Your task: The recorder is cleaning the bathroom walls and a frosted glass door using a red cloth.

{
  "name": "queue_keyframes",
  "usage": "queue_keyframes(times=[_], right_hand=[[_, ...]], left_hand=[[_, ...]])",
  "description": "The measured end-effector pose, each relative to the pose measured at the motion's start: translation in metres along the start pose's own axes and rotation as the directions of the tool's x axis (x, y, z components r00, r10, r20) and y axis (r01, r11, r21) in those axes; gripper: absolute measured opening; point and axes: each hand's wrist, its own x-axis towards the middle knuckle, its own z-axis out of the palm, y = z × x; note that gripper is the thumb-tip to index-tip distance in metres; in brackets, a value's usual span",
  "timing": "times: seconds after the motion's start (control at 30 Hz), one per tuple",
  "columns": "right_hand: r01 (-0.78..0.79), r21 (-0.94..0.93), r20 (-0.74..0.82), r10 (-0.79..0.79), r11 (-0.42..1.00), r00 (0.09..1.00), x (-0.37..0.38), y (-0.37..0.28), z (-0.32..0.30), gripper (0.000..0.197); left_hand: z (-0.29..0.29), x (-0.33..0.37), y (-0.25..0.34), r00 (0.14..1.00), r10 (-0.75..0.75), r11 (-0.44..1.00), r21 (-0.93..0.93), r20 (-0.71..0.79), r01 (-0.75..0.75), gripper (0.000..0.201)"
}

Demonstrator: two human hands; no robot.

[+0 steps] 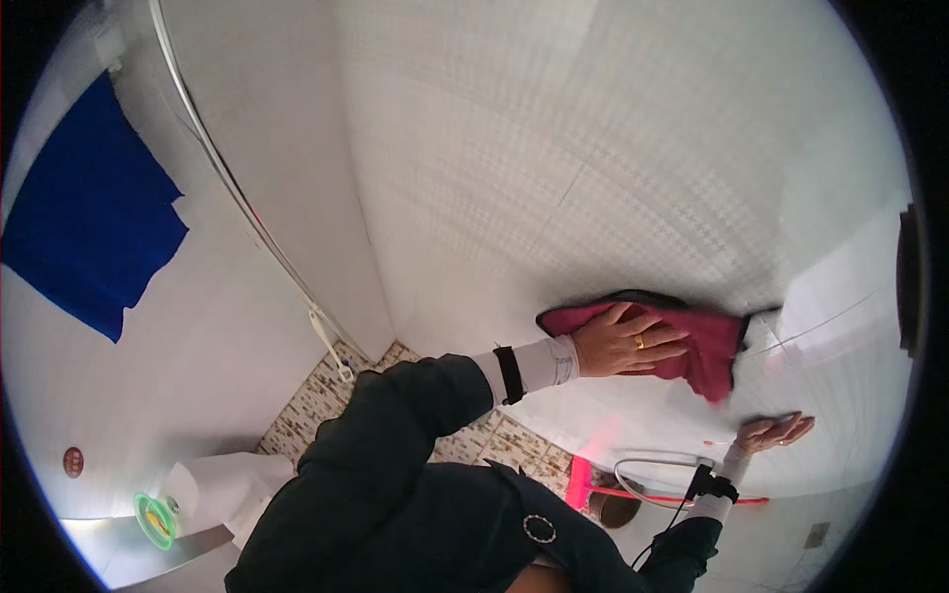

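My left hand (630,344) lies flat on a maroon cloth (704,348) with a black edge, pressing it against the pale tiled wall (593,188). Its fingers are stretched out, and a ring shows on one of them. The cloth's lower corner hangs loose beyond the fingertips. Farther right and lower, my right hand (775,432) is held out near the wall with its fingers extended and nothing visible in it. Whether it touches the wall I cannot tell.
A blue cloth (94,212) hangs at the far left beside a curved metal rail (232,183). Below are a white fixture (222,489), a green-rimmed round container (155,521), a pink squeegee-like tool (579,482), a brown bin (614,509) and mosaic floor (306,405).
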Motion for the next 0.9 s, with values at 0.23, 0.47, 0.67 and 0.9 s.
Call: queue_keyframes(times=[0.23, 0.47, 0.67, 0.9], right_hand=[[-0.085, -0.082, 0.057, 0.089, 0.993, 0.994, -0.006, -0.004, -0.011, 0.048], [-0.138, -0.105, -0.014, 0.137, 0.985, 0.99, -0.007, -0.012, -0.004, 0.054], [-0.151, -0.089, -0.01, 0.151, 0.985, 0.989, -0.006, -0.013, -0.003, 0.053], [-0.137, -0.104, 0.038, 0.142, 0.985, 0.989, -0.009, -0.007, -0.011, 0.051]], left_hand=[[-0.069, 0.003, -0.135, 0.927, -0.257, 0.957, 0.206, 0.273, 0.205, 0.087], [-0.128, -0.062, -0.257, 0.511, -0.848, 0.469, 0.245, -0.145, 0.848, 0.073], [-0.147, -0.147, -0.165, -0.215, -0.859, 0.127, 0.599, 0.465, 0.791, 0.052], [-0.116, -0.001, -0.282, 0.594, -0.715, 0.624, 0.047, -0.368, 0.78, 0.064]])
